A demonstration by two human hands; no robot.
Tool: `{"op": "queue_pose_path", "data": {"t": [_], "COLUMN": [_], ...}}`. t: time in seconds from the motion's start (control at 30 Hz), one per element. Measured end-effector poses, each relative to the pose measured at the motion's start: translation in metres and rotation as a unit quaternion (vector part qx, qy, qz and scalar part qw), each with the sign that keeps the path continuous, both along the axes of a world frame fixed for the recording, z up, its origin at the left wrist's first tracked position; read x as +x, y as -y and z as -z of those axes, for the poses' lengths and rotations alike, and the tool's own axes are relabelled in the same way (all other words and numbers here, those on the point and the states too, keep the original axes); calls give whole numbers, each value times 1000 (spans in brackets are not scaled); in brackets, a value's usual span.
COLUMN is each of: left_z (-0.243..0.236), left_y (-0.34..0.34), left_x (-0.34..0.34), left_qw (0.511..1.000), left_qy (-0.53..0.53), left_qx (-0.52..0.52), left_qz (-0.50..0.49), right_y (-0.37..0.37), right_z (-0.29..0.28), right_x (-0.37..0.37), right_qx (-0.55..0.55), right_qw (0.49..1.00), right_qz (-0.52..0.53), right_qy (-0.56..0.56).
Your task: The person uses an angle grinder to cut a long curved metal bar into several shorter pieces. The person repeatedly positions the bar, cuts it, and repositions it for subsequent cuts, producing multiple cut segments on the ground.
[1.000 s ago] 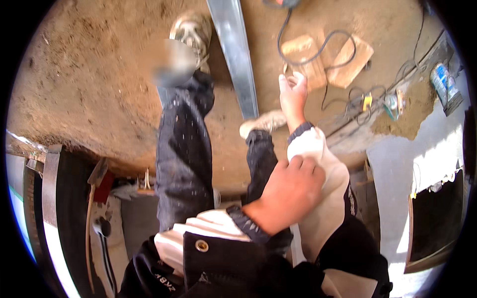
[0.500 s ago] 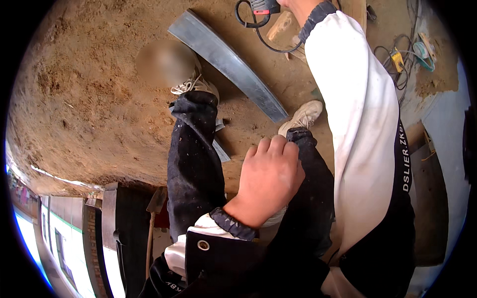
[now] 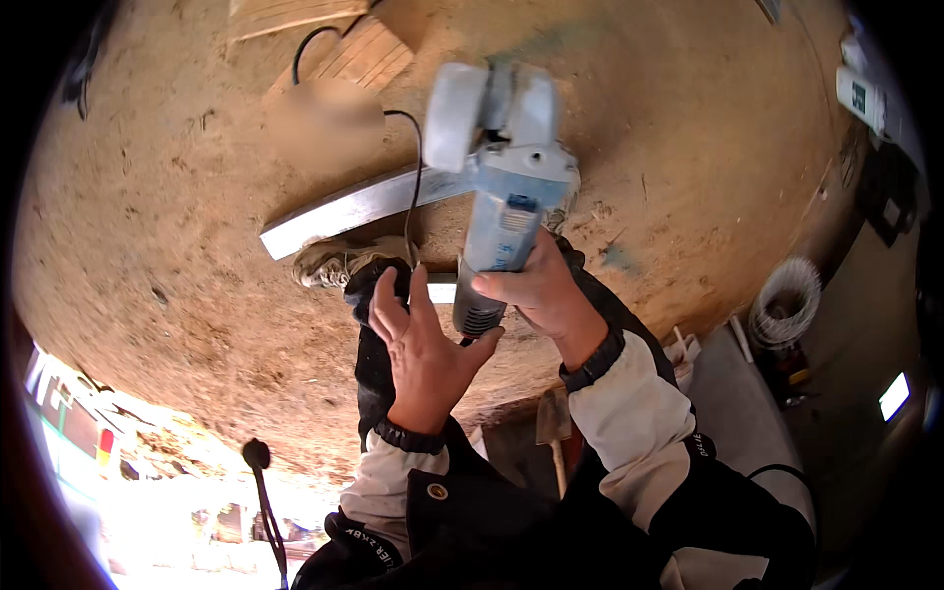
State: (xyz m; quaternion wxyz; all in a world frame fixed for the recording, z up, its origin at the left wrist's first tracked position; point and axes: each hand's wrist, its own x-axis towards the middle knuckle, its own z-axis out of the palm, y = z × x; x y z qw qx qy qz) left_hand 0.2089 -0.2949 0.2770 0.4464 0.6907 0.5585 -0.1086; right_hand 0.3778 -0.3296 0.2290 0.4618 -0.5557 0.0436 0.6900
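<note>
An angle grinder (image 3: 504, 231) with a pale blue body and dark rear end is in my right hand (image 3: 556, 295), whose fingers wrap round its side. Its head, blurred by motion, points away from me. My left hand (image 3: 428, 364) is open beside the grinder's rear end, fingers spread and thumb reaching close beneath it; whether the thumb touches cannot be made out. A black cord (image 3: 419, 172) runs across a grey metal bar (image 3: 339, 209) lying on the ground beyond my feet. The grinder covers part of the bar.
Wooden blocks (image 3: 372, 57) lie at the far left on the dirt ground (image 3: 678, 128). A shovel (image 3: 553, 418) is near my legs. To the right are a white wire coil (image 3: 785, 300), a dark case (image 3: 888, 197) and a white container (image 3: 860, 96).
My view has turned. My right arm has come back from far right, bringing the grinder in front of me. My left hand has gone from curled to spread fingers near it.
</note>
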Motion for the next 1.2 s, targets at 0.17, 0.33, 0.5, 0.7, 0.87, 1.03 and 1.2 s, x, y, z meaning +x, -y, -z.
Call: {"op": "queue_pose_path", "data": {"t": [0.17,0.33,0.5,0.7,0.87,1.03,1.2], "left_z": [0,3,-33,-15,29,86,120], "left_y": [9,2,6,6,19,9,3], "left_x": [57,54,87,95,93,98,101], "left_qw": [992,969,978,908,886,867,843], "left_qy": [39,49,-99,-224,-250,-259,-294], "left_qx": [-44,-243,-143,-184,-174,-175,-175], "left_qz": [115,11,112,304,349,388,414], "right_y": [25,47,55,88,73,73,76], "right_z": [9,-3,3,51,98,143,164], "right_x": [4,11,29,-28,-47,-35,-26], "right_qx": [-43,61,91,-24,-147,-215,-221], "right_qw": [994,981,885,800,780,768,734], "right_qz": [94,160,423,582,604,599,630], "right_qy": [-27,-94,-172,-140,-75,-66,-125]}}
